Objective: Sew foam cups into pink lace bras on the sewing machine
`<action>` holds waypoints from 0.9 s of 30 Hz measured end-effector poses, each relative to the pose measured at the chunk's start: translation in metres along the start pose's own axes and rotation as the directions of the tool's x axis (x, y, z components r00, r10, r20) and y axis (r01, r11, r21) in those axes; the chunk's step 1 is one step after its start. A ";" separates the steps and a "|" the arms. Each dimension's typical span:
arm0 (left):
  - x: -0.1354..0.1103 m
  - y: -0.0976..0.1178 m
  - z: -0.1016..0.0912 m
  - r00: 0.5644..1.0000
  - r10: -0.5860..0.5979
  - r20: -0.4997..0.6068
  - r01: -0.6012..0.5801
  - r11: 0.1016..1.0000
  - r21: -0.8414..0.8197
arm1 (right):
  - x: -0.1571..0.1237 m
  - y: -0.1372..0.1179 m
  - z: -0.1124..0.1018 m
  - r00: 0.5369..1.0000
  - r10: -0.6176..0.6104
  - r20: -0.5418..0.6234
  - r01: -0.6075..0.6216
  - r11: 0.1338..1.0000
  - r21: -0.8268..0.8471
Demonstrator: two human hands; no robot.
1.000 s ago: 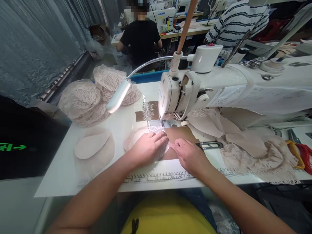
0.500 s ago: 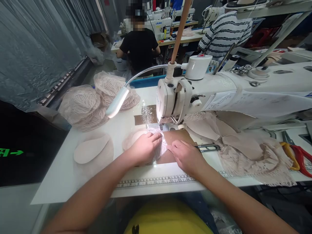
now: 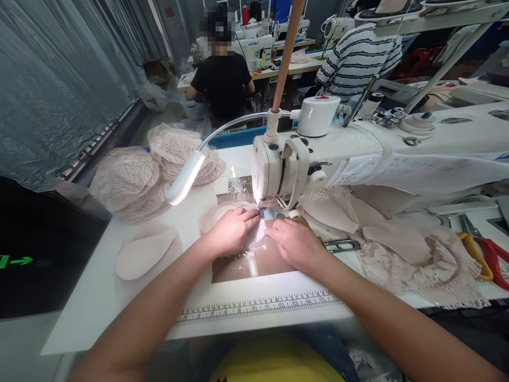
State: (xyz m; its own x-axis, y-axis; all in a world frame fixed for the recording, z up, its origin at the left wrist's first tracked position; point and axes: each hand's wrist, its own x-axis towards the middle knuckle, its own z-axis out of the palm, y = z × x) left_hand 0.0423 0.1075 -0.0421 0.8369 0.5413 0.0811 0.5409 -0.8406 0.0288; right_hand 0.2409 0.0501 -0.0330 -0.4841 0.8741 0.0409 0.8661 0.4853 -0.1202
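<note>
A pale pink lace fabric piece (image 3: pixel 257 234) lies under the needle end of a white sewing machine (image 3: pixel 274 167). My left hand (image 3: pixel 234 231) rests flat on this fabric just left of the needle, its fingers stretched out and close together. To the right, my right hand (image 3: pixel 295 243) has its fingers bent, with thumb and fingertips pinched on the fabric's right edge. Beneath both hands is a brown plate (image 3: pixel 234 269) on the machine bed. The fabric under my left palm and the exact needle point are partly hidden.
Stacked lace cups (image 3: pixel 125 178) sit at the left behind a small lamp (image 3: pixel 185 178). A single beige cup piece (image 3: pixel 145 253) lies nearer. At right are beige lace pieces (image 3: pixel 417 254) and red-handled scissors (image 3: pixel 493 260). A printed ruler (image 3: pixel 262 306) runs along the front edge.
Both hands have moved forward with the lace fabric, closer to the needle. More of the brown plate shows in front of them. The camera view has shifted slightly.
</note>
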 end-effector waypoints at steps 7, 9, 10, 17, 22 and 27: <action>-0.003 0.001 -0.001 0.995 0.041 -0.087 -0.043 0.999 -0.020 | -0.001 0.003 0.011 0.998 0.009 -0.057 -0.010 1.000 -0.021; -0.006 0.004 0.000 0.991 0.081 -0.107 -0.084 0.996 -0.032 | -0.001 0.004 0.012 0.998 0.005 -0.059 -0.007 1.000 -0.025; -0.007 0.005 0.000 0.989 0.093 -0.112 -0.098 0.995 -0.035 | -0.001 0.004 0.012 0.998 0.001 -0.059 -0.003 1.000 -0.025; -0.004 -0.007 0.009 0.988 0.083 -0.131 -0.091 0.994 -0.057 | 0.004 0.006 0.016 0.996 0.019 -0.081 -0.024 0.998 -0.053; 0.002 -0.016 0.010 0.990 0.054 -0.129 -0.065 0.994 -0.087 | 0.006 0.009 0.020 0.981 0.027 -0.193 -0.031 0.999 -0.022; 0.003 -0.017 0.009 0.991 0.025 -0.132 -0.039 0.994 -0.100 | 0.005 0.011 0.023 0.968 0.023 -0.250 -0.021 1.000 0.009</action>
State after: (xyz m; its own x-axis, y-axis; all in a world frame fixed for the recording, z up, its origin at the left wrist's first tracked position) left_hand 0.0366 0.1234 -0.0510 0.8320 0.5126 0.2123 0.4972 -0.8586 0.1246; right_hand 0.2449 0.0597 -0.0566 -0.4176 0.8629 0.2848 0.8750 0.4663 -0.1300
